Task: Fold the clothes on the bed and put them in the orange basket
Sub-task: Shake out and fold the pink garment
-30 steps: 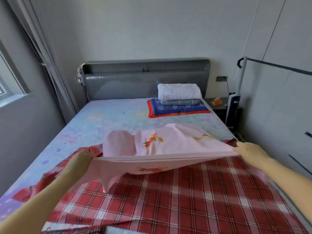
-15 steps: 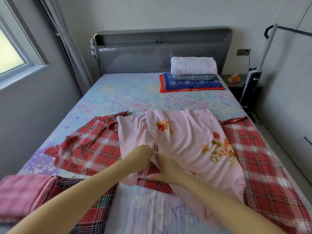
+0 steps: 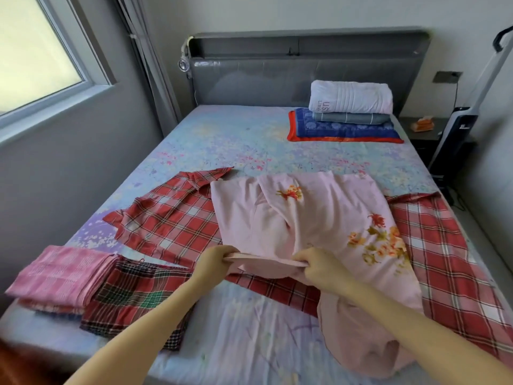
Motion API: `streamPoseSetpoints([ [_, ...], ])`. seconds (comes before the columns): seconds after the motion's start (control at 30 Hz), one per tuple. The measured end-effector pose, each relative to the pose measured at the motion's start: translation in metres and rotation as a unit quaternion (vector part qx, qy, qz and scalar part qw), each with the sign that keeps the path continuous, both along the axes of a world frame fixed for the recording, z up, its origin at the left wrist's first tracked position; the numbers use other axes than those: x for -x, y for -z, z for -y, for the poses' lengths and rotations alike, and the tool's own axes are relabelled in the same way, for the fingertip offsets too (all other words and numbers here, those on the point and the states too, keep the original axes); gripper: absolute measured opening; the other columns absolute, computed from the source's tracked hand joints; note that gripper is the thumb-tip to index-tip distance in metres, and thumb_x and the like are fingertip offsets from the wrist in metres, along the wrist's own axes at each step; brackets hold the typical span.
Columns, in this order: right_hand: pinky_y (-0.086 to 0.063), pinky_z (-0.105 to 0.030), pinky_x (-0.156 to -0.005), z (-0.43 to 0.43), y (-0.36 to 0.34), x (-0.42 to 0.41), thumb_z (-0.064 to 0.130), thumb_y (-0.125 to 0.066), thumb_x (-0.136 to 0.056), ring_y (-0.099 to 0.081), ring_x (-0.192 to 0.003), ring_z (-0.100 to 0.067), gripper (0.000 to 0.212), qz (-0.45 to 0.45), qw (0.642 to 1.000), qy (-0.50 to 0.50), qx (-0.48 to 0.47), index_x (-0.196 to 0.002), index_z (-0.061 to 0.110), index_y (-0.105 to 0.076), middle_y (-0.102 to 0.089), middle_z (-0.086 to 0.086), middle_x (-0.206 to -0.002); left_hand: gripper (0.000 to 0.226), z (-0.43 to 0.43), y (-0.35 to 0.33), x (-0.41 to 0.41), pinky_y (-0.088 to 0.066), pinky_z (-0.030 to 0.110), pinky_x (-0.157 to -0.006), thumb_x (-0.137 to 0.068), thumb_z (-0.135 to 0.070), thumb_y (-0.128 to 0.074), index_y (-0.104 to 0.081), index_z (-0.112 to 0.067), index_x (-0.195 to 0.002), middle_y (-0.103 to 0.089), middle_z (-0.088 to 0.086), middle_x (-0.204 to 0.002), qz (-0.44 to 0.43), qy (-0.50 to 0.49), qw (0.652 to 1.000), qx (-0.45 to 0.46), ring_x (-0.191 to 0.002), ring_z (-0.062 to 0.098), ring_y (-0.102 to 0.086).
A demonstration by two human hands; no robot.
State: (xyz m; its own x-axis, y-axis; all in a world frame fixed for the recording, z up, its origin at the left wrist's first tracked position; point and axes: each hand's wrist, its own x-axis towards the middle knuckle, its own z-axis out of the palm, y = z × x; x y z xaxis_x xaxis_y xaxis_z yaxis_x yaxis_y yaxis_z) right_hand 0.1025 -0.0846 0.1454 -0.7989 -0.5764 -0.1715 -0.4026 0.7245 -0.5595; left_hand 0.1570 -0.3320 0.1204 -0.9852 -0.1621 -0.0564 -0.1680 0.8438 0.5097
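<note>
Clothes are spread over the bed [image 3: 236, 140], and the one being worked is the pink garment [image 3: 319, 218] in the centre of the frame. It is draped over a red plaid shirt [image 3: 177, 218] that lies flat beneath it and shows on both sides. The left hand [image 3: 215, 259] and right hand [image 3: 316, 266] meet at its near edge, just below centre, with a short span of doubled hem stretched between them. Both hands are clenched on that hem: the left fingers [image 3: 222, 250] curl over its left end, and the right fingers [image 3: 301, 257] are wrapped over its right end, thumbs hidden under the cloth. The hem runs straight from one set of fingers to the other, lifted slightly off the bed, while the rest of the garment rests on the bed beyond the hands and trails past the right forearm toward the lower right corner. Holding the edge taut at two points looks like a way to line up the layers and keep a crease straight before the next fold. A folded pink stack [image 3: 63, 270] and a folded dark plaid piece [image 3: 133, 298] sit together at lower left, probably set aside as finished and awaiting the basket, which I cannot make out. The task seems partway done.
</note>
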Motion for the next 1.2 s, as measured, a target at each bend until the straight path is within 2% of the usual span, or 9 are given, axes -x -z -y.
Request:
streamPoseSetpoints([
  [0.13,-0.030,-0.027,-0.053,-0.009,0.016,0.018,0.003,-0.046,-0.082,-0.049,-0.071,-0.022,0.022,0.110,0.970,-0.098,-0.195,-0.063,0.013,-0.044,-0.048,-0.005,-0.073,0.024,0.025,-0.009,0.004,-0.036,0.023,-0.061,-0.084,-0.007,-0.056,-0.072,-0.020,-0.097,-0.070,-0.003,-0.086,0.073,0.140,0.977,0.143,-0.079,0.017,-0.059],
  [0.23,-0.036,-0.028,-0.052,0.003,0.036,0.019,0.000,-0.044,-0.081,-0.047,-0.065,-0.020,0.026,0.173,0.941,-0.137,-0.255,-0.060,0.016,-0.040,-0.045,-0.004,-0.070,0.013,0.027,-0.022,0.008,-0.030,0.018,-0.053,-0.087,-0.021,-0.057,-0.061,-0.015,-0.077,-0.056,-0.003,-0.064,0.196,0.233,0.930,0.209,-0.060,0.014,-0.046],
  [0.33,-0.052,-0.027,-0.057,0.021,0.060,0.010,0.000,-0.045,-0.085,-0.060,-0.083,-0.025,0.019,0.245,0.896,-0.184,-0.322,-0.090,0.010,-0.060,-0.057,-0.007,-0.092,0.017,0.027,-0.019,0.011,-0.027,0.022,-0.050,-0.082,-0.022,-0.061,-0.053,-0.013,-0.071,-0.039,-0.006,-0.052,0.301,0.305,0.879,0.210,-0.047,0.010,-0.031],
  [0.43,-0.050,-0.031,-0.081,0.038,0.075,0.020,0.009,-0.058,-0.086,-0.055,-0.102,-0.022,0.042,0.304,0.851,-0.236,-0.358,-0.128,0.014,-0.053,-0.056,-0.005,-0.115,0.016,0.042,-0.009,0.019,-0.035,0.024,-0.059,-0.081,-0.022,-0.064,-0.065,-0.010,-0.092,-0.054,0.000,-0.072,0.369,0.338,0.843,0.199,-0.065,0.014,-0.045],
  [0.53,-0.043,-0.032,-0.101,0.056,0.081,0.051,0.012,-0.064,-0.083,-0.051,-0.119,-0.021,0.065,0.352,0.843,-0.223,-0.339,-0.141,0.031,-0.039,-0.053,0.003,-0.133,0.037,0.078,0.001,0.041,-0.042,0.020,-0.086,-0.084,-0.028,-0.066,-0.061,-0.023,-0.120,-0.061,-0.008,-0.109,0.371,0.277,0.882,0.084,-0.094,0.007,-0.055],
  [0.73,-0.046,-0.017,-0.073,0.108,0.092,0.127,0.008,-0.049,-0.086,-0.061,-0.090,-0.012,0.045,0.290,0.942,-0.050,-0.162,-0.130,0.015,-0.054,-0.055,0.002,-0.108,0.023,0.145,0.023,0.111,-0.047,0.026,-0.086,-0.092,-0.021,-0.051,-0.067,-0.017,-0.108,-0.065,-0.005,-0.106,0.263,0.161,0.949,0.063,-0.093,0.015,-0.060],
  [0.93,-0.030,-0.025,-0.063,0.171,0.130,0.200,0.003,-0.043,-0.082,-0.040,-0.072,-0.017,0.025,0.228,0.965,0.103,-0.077,-0.093,-0.016,-0.055,-0.044,-0.007,-0.074,0.024,0.188,0.066,0.183,-0.047,0.029,-0.083,-0.093,-0.018,-0.048,-0.067,-0.012,-0.107,-0.066,0.004,-0.107,0.219,0.039,0.975,0.015,-0.094,0.021,-0.059],
  [1.07,-0.028,-0.028,-0.055,0.217,0.158,0.255,0.008,-0.043,-0.085,-0.036,-0.059,-0.017,0.029,0.203,0.966,0.136,-0.084,-0.056,0.011,-0.041,-0.039,-0.003,-0.060,0.025,0.211,0.106,0.238,-0.046,0.030,-0.085,-0.091,-0.013,-0.047,-0.066,-0.008,-0.108,-0.064,0.007,-0.112,0.207,-0.060,0.976,-0.035,-0.102,0.025,-0.059],
  [1.2,-0.019,-0.029,-0.048,0.255,0.198,0.314,0.006,-0.039,-0.089,-0.025,-0.051,-0.015,0.040,0.187,0.964,0.170,-0.083,-0.054,0.016,-0.023,-0.026,-0.001,-0.055,0.027,0.231,0.160,0.298,-0.045,0.030,-0.082,-0.089,-0.011,-0.047,-0.066,-0.008,-0.108,-0.065,0.009,-0.112,0.212,-0.134,0.966,-0.065,-0.103,0.028,-0.059],
])
